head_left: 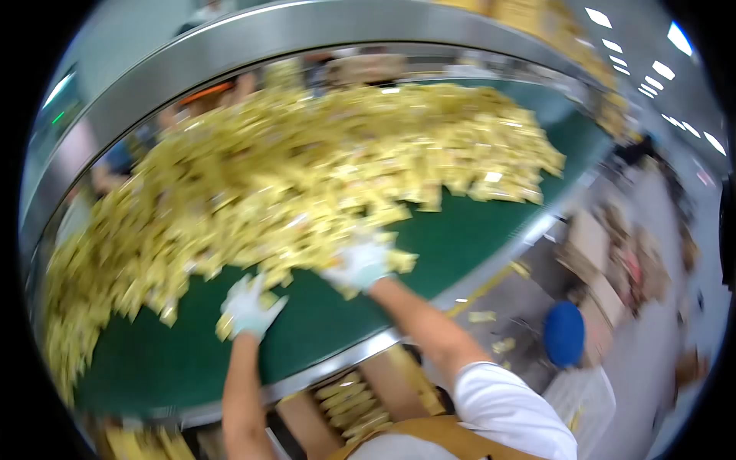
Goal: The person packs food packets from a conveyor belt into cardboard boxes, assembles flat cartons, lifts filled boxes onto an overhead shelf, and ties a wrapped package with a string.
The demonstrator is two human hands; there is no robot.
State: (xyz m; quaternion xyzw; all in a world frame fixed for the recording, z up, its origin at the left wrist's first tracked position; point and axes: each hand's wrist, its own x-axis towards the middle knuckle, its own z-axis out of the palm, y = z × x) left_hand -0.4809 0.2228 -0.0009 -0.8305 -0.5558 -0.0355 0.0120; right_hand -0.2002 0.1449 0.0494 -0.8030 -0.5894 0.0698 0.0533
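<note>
A broad heap of small shiny yellow packets (307, 176) covers much of a green conveyor belt (452, 238). My left hand (251, 308), in a white glove, is at the heap's near edge with its thumb and fingers spread. One yellow packet (224, 327) shows at that hand's outer side; whether it is held or only touched is unclear. Farther right, my right hand (362, 263), also gloved, reaches into the front of the heap with packets around it. Motion blurs its fingers, so its grip cannot be made out.
A curved metal rail (307, 31) runs behind the belt, and a metal edge (337, 364) borders its near side. Below me is an open carton (307, 425) with rows of yellow packets. Right of the belt are a blue round object (563, 333), cardboard boxes (586, 241) and scattered packets.
</note>
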